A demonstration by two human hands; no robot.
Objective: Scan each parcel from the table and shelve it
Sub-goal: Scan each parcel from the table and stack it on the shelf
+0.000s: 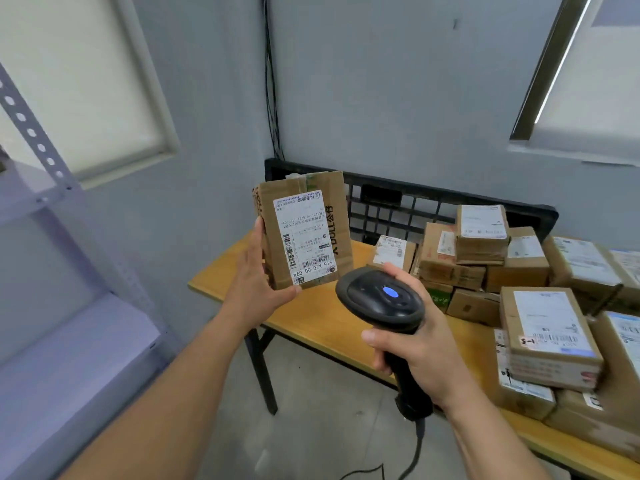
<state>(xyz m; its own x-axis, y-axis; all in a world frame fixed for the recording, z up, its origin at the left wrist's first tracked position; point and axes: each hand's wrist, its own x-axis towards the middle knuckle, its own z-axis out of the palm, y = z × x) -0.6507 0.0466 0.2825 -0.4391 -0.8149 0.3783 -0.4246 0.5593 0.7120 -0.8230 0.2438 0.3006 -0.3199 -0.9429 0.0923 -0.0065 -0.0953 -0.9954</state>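
At your twelve o'clock a black grid pallet [391, 206] stands against the grey wall [398, 81], with cables [272, 81] dropping down the corner above it. A blinded window [79, 81] sits at ten, a second window [595, 81] at two.

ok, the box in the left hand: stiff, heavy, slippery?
Probably stiff: the cardboard box shows flat faces and straight edges, though its top edge looks slightly creased. Likely light for its size: the left hand alone holds it upright by one side and a bottom corner. Matte cardboard probably grips well, not slippery.
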